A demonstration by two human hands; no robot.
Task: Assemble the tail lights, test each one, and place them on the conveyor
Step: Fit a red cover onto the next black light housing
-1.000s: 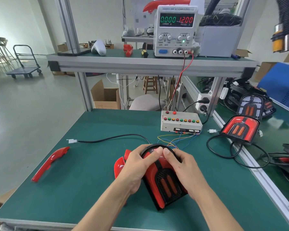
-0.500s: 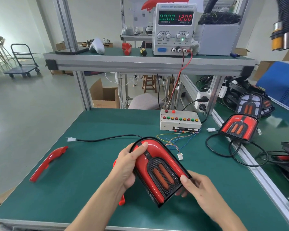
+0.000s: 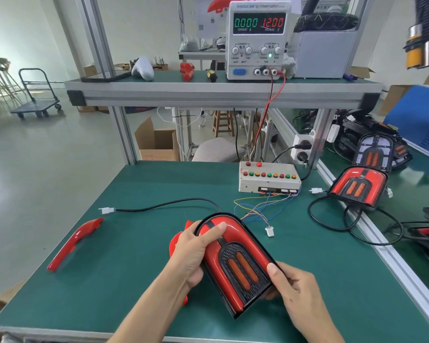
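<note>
A red and black tail light [image 3: 235, 262] with two orange strips is held tilted above the green table [image 3: 139, 189]. My left hand [image 3: 193, 251] grips its left edge, thumb on the red top. My right hand [image 3: 292, 288] holds its lower right corner with the thumb on the black rim. A black cable [image 3: 164, 205] with a white plug [image 3: 107, 210] runs from behind the light. A red part [image 3: 176, 241] lies partly hidden under my left hand. The test box [image 3: 269, 180] with coloured buttons stands behind, its thin wires ending in a white connector [image 3: 270, 231].
A loose red trim piece [image 3: 72, 243] lies at the left. A power supply [image 3: 256, 40] reading 12.00 sits on the shelf. At the right, another tail light [image 3: 357, 188] with a coiled cable rests on the rail, more lights behind it.
The tail light was pressed flat under both hands a second ago. It has since been lifted and tilted toward me; my right hand moved from its top to its lower right corner.
</note>
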